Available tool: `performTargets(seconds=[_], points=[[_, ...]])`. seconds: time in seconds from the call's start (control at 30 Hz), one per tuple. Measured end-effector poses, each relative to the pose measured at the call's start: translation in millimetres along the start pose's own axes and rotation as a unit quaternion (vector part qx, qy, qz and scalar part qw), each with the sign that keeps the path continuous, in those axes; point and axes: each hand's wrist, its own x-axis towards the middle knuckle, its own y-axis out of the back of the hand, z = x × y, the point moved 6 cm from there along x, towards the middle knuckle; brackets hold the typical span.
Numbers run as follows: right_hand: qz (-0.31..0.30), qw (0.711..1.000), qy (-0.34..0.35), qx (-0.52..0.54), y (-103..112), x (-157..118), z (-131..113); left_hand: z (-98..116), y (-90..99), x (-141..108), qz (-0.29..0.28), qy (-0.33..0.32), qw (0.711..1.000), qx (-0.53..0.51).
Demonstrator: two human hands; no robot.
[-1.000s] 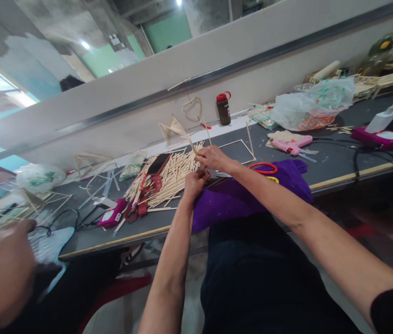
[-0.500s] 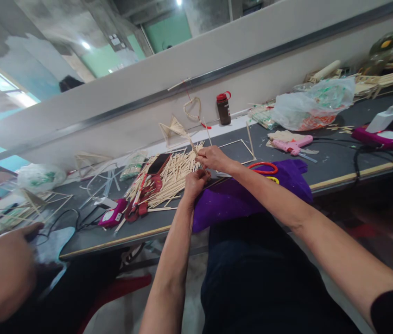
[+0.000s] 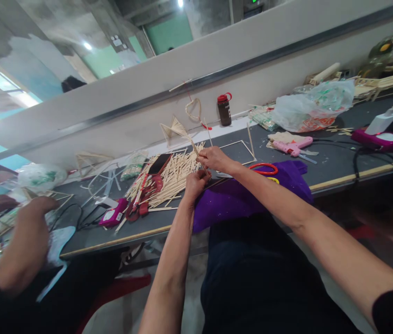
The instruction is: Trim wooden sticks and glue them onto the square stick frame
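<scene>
Both my hands meet over the front edge of the pile of wooden sticks. My right hand is closed on a slanting wooden stick, whose upper end reaches toward a fan-shaped stick model. Just below it, my left hand is closed, fingers pinched near the stick's lower end; what they grip is too small to make out. A purple cloth lies under and right of my hands, with red-handled scissors on its back edge. A rectangular stick frame lies behind.
A pink glue gun, a plastic bag and a magenta box are at the right. A dark bottle stands by the wall. Another magenta box sits left. Another person's arm reaches over the table's left end.
The other person's hand at the left has moved up and right over the table, and a second arm now shows beside it. My hands have hardly moved.
</scene>
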Motion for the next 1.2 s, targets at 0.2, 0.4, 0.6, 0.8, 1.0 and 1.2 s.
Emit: performTargets(seconds=[0.2,0.4,0.6,0.8,1.0,1.2], points=[[-0.001,1.0,0.003,-0.005,0.1,0.0,-1.0,-2.0,0.1,1.0,0.002,-0.001,1.0,0.0],[-0.002,1.0,-0.001,0.006,-0.2,-0.6,-0.7,-3.1,-1.6,0.8,0.001,0.001,1.0,-0.005],[0.0,1.0,-0.007,0.015,-1.7,-0.9,0.9,1.7,0.5,-1.5,0.01,-0.004,1.0,0.013],[0.0,1.0,-0.006,0.023,-2.9,-1.2,1.7,2.7,1.5,-2.0,0.011,-0.003,1.0,0.027],[0.005,1.0,-0.006,0.019,-3.4,-0.6,2.8,-1.0,0.3,-0.7,0.009,-0.004,1.0,0.025],[0.013,1.0,-0.008,0.015,-1.7,-1.4,2.1,-4.1,0.3,0.4,0.013,-0.003,1.0,0.023]])
